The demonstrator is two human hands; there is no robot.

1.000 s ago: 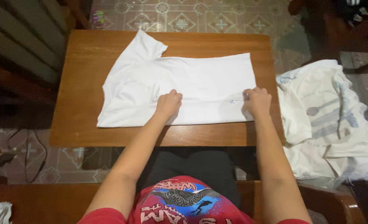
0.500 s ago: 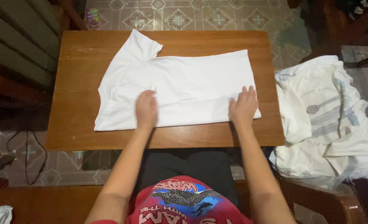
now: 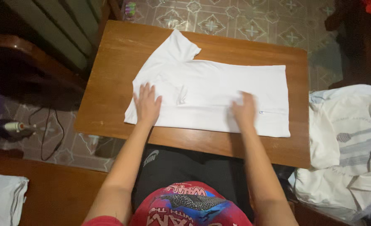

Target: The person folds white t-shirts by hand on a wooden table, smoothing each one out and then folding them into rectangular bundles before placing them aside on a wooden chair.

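Wood bench (image 3: 110, 113) stood on patterned tile floor (image 3: 235, 25) w/ white shirt (image 3: 219, 90) spread flat. Left hand (image 3: 147, 104) pressed it, fingers apart; right hand (image 3: 245, 112) blurred, couldn't tell its fingers.

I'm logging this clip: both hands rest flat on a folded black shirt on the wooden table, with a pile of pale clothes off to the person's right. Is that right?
Not quite: the head view shows the shirt is white, not black. The rest holds: left hand and right hand flat on it, wooden table, pale clothes to the right.

White shirt (image 3: 219, 94) on wooden table (image 3: 114, 79)
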